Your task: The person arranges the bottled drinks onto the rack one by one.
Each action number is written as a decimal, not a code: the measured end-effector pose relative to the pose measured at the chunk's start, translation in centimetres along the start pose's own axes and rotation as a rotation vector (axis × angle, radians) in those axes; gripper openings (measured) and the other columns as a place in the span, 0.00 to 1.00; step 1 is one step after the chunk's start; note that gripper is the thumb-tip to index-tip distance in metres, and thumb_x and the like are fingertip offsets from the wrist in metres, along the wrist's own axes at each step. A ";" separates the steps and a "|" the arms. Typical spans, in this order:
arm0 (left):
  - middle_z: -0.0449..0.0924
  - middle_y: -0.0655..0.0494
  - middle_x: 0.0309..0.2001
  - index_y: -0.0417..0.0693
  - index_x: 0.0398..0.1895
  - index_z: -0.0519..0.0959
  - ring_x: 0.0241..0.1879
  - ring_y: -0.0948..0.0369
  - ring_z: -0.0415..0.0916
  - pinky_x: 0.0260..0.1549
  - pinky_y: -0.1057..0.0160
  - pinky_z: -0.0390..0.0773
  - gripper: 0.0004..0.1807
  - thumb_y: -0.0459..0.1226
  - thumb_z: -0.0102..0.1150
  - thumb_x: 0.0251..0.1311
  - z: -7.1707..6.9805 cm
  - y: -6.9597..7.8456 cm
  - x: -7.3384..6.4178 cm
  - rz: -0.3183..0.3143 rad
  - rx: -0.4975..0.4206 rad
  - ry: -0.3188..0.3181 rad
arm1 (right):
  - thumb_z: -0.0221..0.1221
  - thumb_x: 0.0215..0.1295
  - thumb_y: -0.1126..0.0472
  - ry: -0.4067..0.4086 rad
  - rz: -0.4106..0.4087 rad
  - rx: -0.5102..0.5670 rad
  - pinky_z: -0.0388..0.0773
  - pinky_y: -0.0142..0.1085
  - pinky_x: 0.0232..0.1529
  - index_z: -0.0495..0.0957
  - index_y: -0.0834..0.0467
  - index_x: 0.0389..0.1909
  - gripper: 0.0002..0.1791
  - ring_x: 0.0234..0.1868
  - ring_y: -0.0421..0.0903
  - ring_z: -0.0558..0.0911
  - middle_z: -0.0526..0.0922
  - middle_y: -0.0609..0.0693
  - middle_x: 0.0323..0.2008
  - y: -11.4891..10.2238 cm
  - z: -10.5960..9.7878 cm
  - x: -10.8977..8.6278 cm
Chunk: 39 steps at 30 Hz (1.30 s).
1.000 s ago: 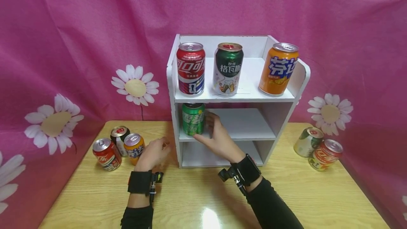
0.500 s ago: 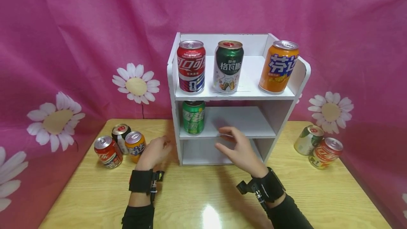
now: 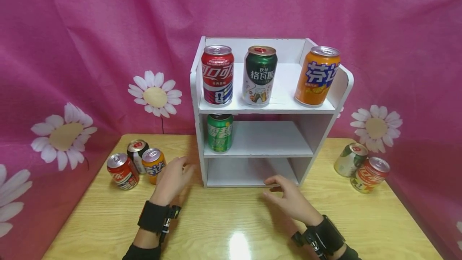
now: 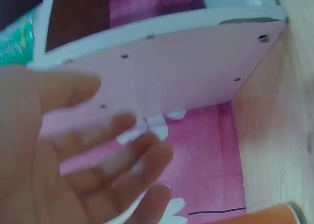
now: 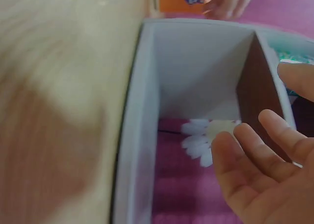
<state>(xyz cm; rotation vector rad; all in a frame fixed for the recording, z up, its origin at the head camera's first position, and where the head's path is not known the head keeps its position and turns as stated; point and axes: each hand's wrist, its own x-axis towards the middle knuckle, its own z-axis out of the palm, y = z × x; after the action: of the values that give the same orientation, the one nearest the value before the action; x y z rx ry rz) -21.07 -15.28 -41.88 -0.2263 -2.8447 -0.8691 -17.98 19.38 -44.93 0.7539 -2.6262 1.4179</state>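
My left hand (image 3: 173,181) is held over the table just right of an orange soda can (image 3: 153,164), overlapping it in the head view. Its fingers are loosely bent with nothing in them in the left wrist view. My right hand (image 3: 294,202) hovers before the lower right of the white shelf (image 3: 252,111), fingers spread and thumb apart, holding nothing. On the middle board, at the left end, stands a green soda can (image 3: 220,133). Along the top stand a red cola can (image 3: 217,75), a green-and-white can (image 3: 260,75) and an orange soda can (image 3: 317,76).
At the table's left, a red can (image 3: 123,171) and a dark can (image 3: 137,155) stand beside the orange one. To the right of the shelf are a green-and-white can (image 3: 350,159) and a red-and-yellow can (image 3: 369,175). A pink flowered cloth (image 3: 108,51) hangs behind.
My right hand has let go of the green can and drawn back, down and to the right. The can stays on the middle board. My left hand has shifted slightly left.
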 end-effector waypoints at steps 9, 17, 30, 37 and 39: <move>0.78 0.44 0.44 0.38 0.49 0.76 0.41 0.49 0.76 0.33 0.49 0.75 0.22 0.47 0.53 0.64 -0.7 -3.0 -3.4 -0.191 0.008 0.060 | 0.61 0.62 0.66 -0.025 0.036 -0.011 0.78 0.44 0.46 0.75 0.62 0.45 0.12 0.47 0.52 0.77 0.77 0.54 0.44 2.4 -0.4 -1.6; 0.77 0.33 0.40 0.29 0.53 0.69 0.30 0.44 0.77 0.18 0.52 0.72 0.34 0.55 0.50 0.63 -1.8 -5.4 -4.1 -0.367 0.061 0.037 | 0.60 0.64 0.62 -0.035 0.004 0.021 0.78 0.43 0.45 0.74 0.65 0.46 0.13 0.47 0.56 0.77 0.77 0.58 0.45 2.5 -0.7 -2.0; 0.63 0.27 0.54 0.28 0.62 0.55 0.55 0.36 0.63 0.51 0.39 0.64 0.40 0.47 0.59 0.59 -0.3 -6.9 -2.2 -0.371 -0.215 0.331 | 0.59 0.65 0.60 -0.044 0.047 0.037 0.78 0.42 0.47 0.75 0.66 0.45 0.14 0.47 0.57 0.78 0.78 0.59 0.45 2.8 -1.1 -2.4; 0.60 0.28 0.57 0.30 0.64 0.54 0.58 0.36 0.59 0.56 0.39 0.60 0.42 0.45 0.63 0.56 0.2 -6.8 -1.1 -0.401 -0.320 0.448 | 0.59 0.65 0.61 -0.044 0.063 0.021 0.77 0.47 0.47 0.74 0.65 0.45 0.13 0.47 0.56 0.79 0.78 0.59 0.45 3.2 -1.4 -2.3; 0.60 0.28 0.57 0.31 0.64 0.55 0.58 0.36 0.59 0.56 0.39 0.59 0.41 0.45 0.64 0.56 0.4 -6.9 -0.8 -0.413 -0.335 0.467 | 0.60 0.64 0.59 -0.037 0.078 0.006 0.77 0.46 0.46 0.75 0.65 0.45 0.14 0.45 0.54 0.80 0.78 0.58 0.45 3.4 -1.4 -2.2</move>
<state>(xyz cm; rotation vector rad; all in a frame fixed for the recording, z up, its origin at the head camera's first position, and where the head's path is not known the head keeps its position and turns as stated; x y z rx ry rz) -21.60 -20.81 -46.06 0.4834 -2.3263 -1.2762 -17.79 22.96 -47.37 0.6920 -2.7093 1.4455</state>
